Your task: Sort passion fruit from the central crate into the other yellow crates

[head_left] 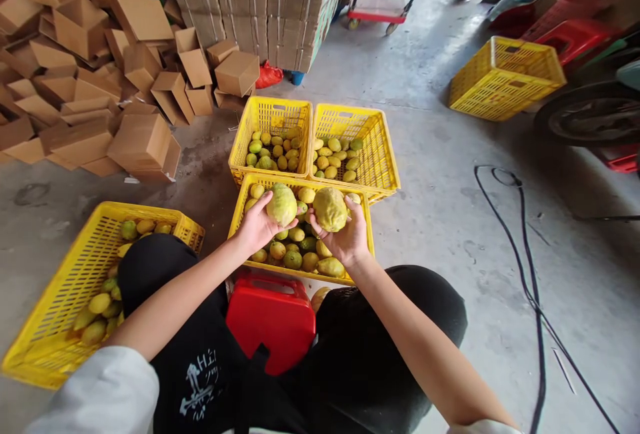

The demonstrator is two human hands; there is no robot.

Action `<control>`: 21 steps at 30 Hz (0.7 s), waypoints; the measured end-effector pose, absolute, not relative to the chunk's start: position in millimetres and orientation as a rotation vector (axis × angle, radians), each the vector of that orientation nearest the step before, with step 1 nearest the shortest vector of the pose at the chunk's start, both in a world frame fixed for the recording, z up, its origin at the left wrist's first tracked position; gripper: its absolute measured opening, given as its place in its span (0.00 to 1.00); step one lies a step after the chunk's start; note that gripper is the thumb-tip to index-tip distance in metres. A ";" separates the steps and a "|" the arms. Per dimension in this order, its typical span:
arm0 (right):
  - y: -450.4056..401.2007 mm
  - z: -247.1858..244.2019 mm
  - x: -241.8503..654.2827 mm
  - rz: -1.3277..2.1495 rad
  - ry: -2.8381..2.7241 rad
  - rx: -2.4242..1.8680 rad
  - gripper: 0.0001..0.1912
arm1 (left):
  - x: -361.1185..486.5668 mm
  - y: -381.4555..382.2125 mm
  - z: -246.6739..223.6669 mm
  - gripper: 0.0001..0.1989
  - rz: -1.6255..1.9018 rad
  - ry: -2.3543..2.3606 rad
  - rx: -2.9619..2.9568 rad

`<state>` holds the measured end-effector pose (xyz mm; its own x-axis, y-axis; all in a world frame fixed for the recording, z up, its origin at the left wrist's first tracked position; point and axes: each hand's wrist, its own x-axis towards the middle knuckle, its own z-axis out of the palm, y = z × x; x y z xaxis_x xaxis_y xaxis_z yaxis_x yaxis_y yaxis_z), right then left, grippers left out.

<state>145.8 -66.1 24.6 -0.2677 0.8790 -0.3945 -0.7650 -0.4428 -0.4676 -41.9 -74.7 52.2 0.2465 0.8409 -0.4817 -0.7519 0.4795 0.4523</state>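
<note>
My left hand (261,224) grips a smooth-sided, yellow-green citrus fruit (282,205) that looks like a large lemon. In my right hand (350,237) is a similar citrus fruit (330,209), with a lumpier skin. Both fruits are held up side by side, a small gap apart, above a yellow plastic crate (369,237). That crate holds many yellow and green fruits (295,259), partly hidden under my hands. Behind it stand two more yellow crates, one at the left (273,102) and one at the right (387,147), each with fruit at the bottom.
At my left sits another yellow crate (55,307) with fruit. A red plastic stool (270,324) is between my legs. Loose cardboard boxes (143,144) are heaped at the far left. Black cable (530,267) lies on the floor at right, near a yellow crate (505,81) and a wheel (590,114).
</note>
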 end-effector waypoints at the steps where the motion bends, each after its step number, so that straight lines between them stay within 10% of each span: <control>1: -65.7 24.2 146.4 1.900 -0.214 -0.754 0.17 | -42.2 -74.6 51.0 0.13 1.088 0.750 0.160; 21: -68.2 27.9 142.4 1.950 -0.330 -0.735 0.17 | -40.6 -75.8 50.9 0.15 1.051 0.701 0.123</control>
<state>142.4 -68.2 27.9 -0.3295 0.8757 -0.3529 -0.7107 -0.4761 -0.5179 -40.6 -75.8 50.9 0.3032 0.8283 -0.4712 -0.7530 0.5113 0.4142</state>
